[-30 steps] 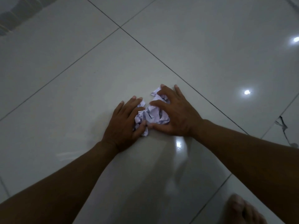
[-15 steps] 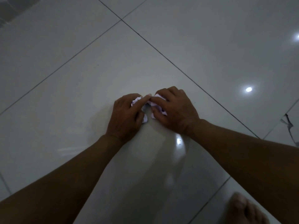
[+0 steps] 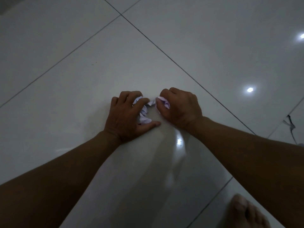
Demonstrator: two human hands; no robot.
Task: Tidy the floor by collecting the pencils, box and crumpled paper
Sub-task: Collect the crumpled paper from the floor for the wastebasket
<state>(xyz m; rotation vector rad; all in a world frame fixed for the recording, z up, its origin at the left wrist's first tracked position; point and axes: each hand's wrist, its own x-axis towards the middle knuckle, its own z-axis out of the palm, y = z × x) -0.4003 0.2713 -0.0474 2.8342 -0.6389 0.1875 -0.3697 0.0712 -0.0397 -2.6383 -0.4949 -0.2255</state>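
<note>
Fingers of the left hand (image 3: 126, 116) are curled over a wad of crumpled paper (image 3: 144, 111), knuckles up, thumb stretched flat along the tile under the wad's near edge. Fingers of the right hand (image 3: 178, 107) are curled tight too, closed into a fist on another bit of the white paper, which pokes out between forefinger and thumb (can't tell if it's one sheet or two separate pieces; a thin strip seems to bridge the gap between the hands). Both hands sit low on the floor (image 3: 82, 79), side by side, near each other but not touching. The paper is on the glossy white tile directly between and under the two hands, mostly hidden by the fingers; only creased pale edges show. Both bare forearms come in from the bottom corners of the view. Dark grout lines cross the floor diagonally, one passing just behind the right hand. Bright ceiling-light reflections (image 3: 250, 90) dot the tiles on the right, another glints just below the right wrist. A bare foot (image 3: 246, 213) shows at the bottom right edge, well apart from the hands. At the far right edge there's a dark mark or scrap on the tile (image 3: 290, 124) (too dim and small to identify). Lighting is low overall.
</note>
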